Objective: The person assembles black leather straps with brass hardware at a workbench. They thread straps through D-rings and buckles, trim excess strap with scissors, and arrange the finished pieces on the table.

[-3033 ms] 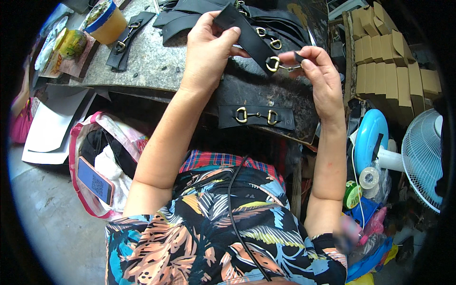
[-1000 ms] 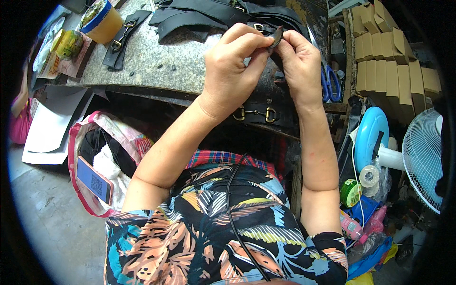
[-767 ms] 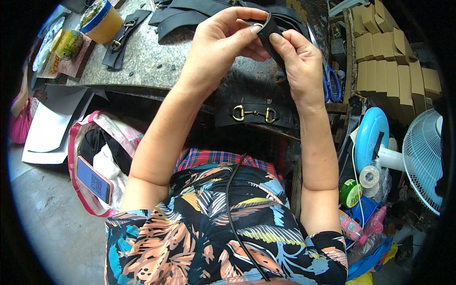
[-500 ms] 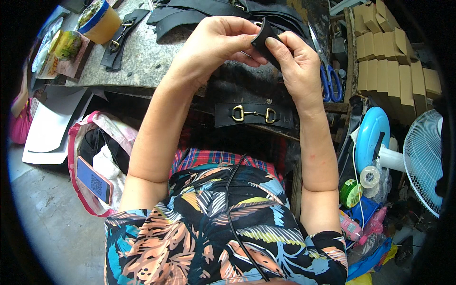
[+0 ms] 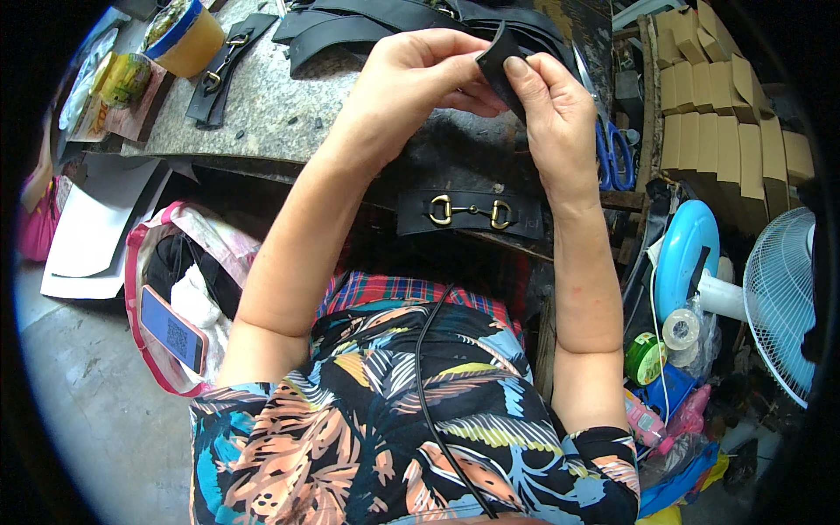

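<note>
Above the worktable, both my hands hold one black leather strap piece (image 5: 501,73). My left hand (image 5: 430,72) pinches its left edge, its fingertips partly hidden behind the leather. My right hand (image 5: 551,98) grips the other side, thumb pressed flat on the front face. Below the hands, a second black leather strap (image 5: 420,222) with a brass horsebit buckle (image 5: 472,211) lies at the table's near edge. Another black strap with a metal buckle (image 5: 229,70) rests on the stone slab at the left. Several black leather strips (image 5: 350,37) are heaped at the back.
Blue-handled scissors (image 5: 615,153) lie right of my right hand. A yellow tub with a blue rim (image 5: 194,44) stands far left on the stone slab (image 5: 262,131). Stacked cardboard boxes (image 5: 713,144) and a fan (image 5: 779,302) are at the right. A bag holding a phone (image 5: 174,328) sits lower left.
The strap piece has turned in my fingers and shifted slightly right, its top edge now tilted upward to a point. Both hands have moved a little right with it.
</note>
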Motion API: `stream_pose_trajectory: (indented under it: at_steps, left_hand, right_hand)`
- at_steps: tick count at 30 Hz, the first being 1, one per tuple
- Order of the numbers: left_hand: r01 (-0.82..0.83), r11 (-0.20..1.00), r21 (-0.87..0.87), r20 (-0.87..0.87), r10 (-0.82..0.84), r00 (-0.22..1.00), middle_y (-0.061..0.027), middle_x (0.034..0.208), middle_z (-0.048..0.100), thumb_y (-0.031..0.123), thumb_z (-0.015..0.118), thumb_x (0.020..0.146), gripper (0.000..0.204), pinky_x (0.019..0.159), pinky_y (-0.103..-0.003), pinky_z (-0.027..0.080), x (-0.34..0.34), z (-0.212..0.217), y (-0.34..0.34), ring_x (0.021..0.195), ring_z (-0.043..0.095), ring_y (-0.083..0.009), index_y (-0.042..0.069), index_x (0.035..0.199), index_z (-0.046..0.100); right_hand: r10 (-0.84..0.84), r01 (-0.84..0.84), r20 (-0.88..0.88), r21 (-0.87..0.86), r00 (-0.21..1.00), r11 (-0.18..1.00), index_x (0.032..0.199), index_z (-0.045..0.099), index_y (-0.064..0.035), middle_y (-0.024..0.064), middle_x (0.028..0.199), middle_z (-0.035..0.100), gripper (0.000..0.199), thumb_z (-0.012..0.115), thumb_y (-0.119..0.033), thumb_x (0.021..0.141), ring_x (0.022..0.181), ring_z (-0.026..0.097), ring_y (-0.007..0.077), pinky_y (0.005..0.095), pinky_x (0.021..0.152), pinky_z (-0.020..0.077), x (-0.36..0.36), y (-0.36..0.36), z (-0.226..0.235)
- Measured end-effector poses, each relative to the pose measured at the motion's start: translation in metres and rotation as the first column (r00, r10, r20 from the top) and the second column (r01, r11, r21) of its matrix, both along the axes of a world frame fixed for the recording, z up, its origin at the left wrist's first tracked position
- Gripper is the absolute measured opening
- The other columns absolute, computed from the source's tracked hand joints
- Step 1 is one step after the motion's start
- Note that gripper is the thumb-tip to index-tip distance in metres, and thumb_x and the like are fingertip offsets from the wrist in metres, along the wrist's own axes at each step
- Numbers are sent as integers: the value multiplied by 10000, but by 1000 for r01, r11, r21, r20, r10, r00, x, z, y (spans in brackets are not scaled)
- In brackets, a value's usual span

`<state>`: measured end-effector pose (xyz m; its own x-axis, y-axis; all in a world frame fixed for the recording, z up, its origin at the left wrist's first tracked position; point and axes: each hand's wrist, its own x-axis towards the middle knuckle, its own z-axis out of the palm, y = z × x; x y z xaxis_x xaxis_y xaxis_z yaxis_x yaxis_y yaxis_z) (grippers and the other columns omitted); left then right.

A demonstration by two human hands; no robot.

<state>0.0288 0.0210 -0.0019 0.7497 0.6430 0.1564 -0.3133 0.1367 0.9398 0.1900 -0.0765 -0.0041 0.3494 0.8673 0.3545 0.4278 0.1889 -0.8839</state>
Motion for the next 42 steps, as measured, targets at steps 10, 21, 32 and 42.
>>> stream_pose_trajectory:
  at_steps: [10,21,32,42]
  left_hand:
    - [-223,932,285,-115,264,958,-92,949,753,87,731,951,236,755,-254,606,1,1,-14,825,743,-146,-46,1144,703]
    - [-247,922,298,59,241,969,-93,964,749,42,720,949,228,799,-256,605,2,-3,-16,841,743,-154,-48,1158,696]
    - [-142,978,152,102,127,987,-96,946,733,137,664,999,218,749,-283,606,0,-4,-9,816,749,-179,-19,1144,712]
    - [-142,963,230,-20,150,988,-102,921,742,111,664,985,206,742,-272,615,-2,-7,-5,812,752,-164,-52,1103,711]
  right_hand:
    - [93,-93,-15,-39,996,995,974,690,-28,35,750,627,225,627,-233,1041,713,580,90,265,654,475,-2,-6,7]
    - [27,-27,20,14,999,1000,946,719,-25,10,729,652,133,717,-156,969,668,576,55,229,610,470,-4,-9,6]
    - [-8,-6,111,125,994,992,906,700,-34,16,705,645,193,711,-208,989,619,572,93,265,556,450,-5,-4,2]
    - [100,-101,-98,-8,990,995,972,726,-15,40,763,680,477,559,-454,1058,645,610,100,246,576,466,-2,-13,11]
